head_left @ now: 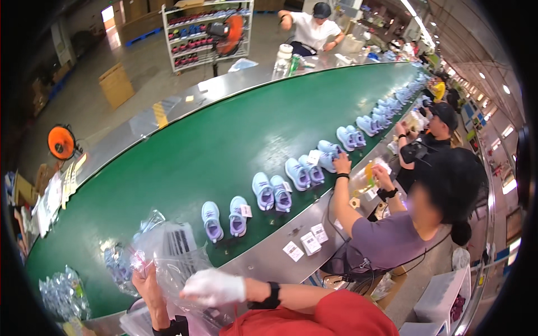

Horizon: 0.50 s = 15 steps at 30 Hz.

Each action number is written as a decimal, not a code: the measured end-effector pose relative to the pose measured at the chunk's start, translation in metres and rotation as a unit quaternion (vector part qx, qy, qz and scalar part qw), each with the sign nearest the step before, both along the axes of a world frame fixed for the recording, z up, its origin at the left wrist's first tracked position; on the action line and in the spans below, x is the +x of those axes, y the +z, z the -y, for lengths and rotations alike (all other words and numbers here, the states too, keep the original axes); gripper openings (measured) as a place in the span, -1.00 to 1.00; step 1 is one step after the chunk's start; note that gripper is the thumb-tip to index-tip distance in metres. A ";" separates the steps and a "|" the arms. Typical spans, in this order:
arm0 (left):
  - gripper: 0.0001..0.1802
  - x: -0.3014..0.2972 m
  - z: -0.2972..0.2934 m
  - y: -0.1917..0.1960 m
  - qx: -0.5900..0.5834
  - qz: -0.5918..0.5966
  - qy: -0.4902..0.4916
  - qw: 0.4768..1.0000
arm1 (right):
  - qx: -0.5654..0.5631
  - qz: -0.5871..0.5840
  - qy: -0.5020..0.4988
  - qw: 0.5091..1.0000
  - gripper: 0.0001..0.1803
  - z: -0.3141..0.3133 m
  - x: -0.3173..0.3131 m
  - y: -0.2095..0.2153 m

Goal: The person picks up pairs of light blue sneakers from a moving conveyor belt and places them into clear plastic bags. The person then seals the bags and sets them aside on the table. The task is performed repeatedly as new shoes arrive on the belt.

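My left hand (147, 284), bare with a black wristband, is closed on a crumpled clear plastic bag (138, 261) at the lower left. Beside it, my right hand (216, 287) wears a white glove. Its fingers are curled against more clear plastic (182, 275), and exactly what they grip is partly hidden. Bagged shoes (117, 263) lie on the green conveyor belt (168, 162) just beyond my left hand. The nearest unbagged light-blue shoes are a pair (212, 220) with a white tag on one shoe.
Paired blue shoes (263, 191) line the belt toward the far right. More bagged shoes (64, 294) lie at far left. White labels (310, 243) rest on the metal edge. A co-worker (392, 224) at my right handles shoes; another person (319, 31) is across the belt.
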<state>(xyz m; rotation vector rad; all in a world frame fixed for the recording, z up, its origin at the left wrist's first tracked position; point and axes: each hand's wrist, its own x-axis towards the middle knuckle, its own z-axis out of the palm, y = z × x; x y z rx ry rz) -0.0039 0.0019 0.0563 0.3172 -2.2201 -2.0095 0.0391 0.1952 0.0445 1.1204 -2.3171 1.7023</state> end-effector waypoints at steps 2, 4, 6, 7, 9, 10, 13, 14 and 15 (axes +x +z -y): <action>-0.87 0.004 0.010 0.001 -0.009 0.033 0.015 0.999 | -0.118 0.156 -0.099 0.976 -0.75 -0.035 -0.006 0.013; -0.87 0.004 0.010 -0.004 0.004 0.043 0.020 0.999 | 0.132 0.077 -0.287 0.946 -0.65 -0.073 -0.029 -0.019; -0.86 -0.002 0.001 -0.011 0.007 0.052 -0.001 0.999 | 0.319 0.113 -0.348 0.874 -0.51 -0.090 -0.041 -0.052; -0.86 -0.002 -0.003 -0.016 -0.005 0.077 -0.007 0.997 | 0.382 0.146 -0.328 0.851 -0.38 -0.091 -0.049 -0.066; -0.85 -0.003 -0.008 -0.027 -0.020 0.114 -0.031 0.993 | 0.449 0.193 -0.306 0.817 -0.32 -0.078 -0.057 -0.104; -0.85 -0.002 -0.013 -0.029 0.012 0.074 -0.043 0.996 | 0.466 0.235 -0.255 0.814 -0.34 -0.069 -0.064 -0.104; -0.71 -0.007 -0.013 -0.024 -0.102 0.181 -0.091 0.974 | 0.449 0.166 -0.349 0.806 -0.53 -0.036 -0.076 -0.149; -0.67 -0.006 -0.013 -0.021 -0.151 0.239 -0.084 0.955 | 0.433 0.197 -0.349 0.807 -0.58 -0.034 -0.079 -0.165; -0.65 -0.006 -0.015 -0.018 -0.142 0.209 -0.089 0.963 | 0.429 0.202 -0.332 0.815 -0.59 -0.038 -0.079 -0.160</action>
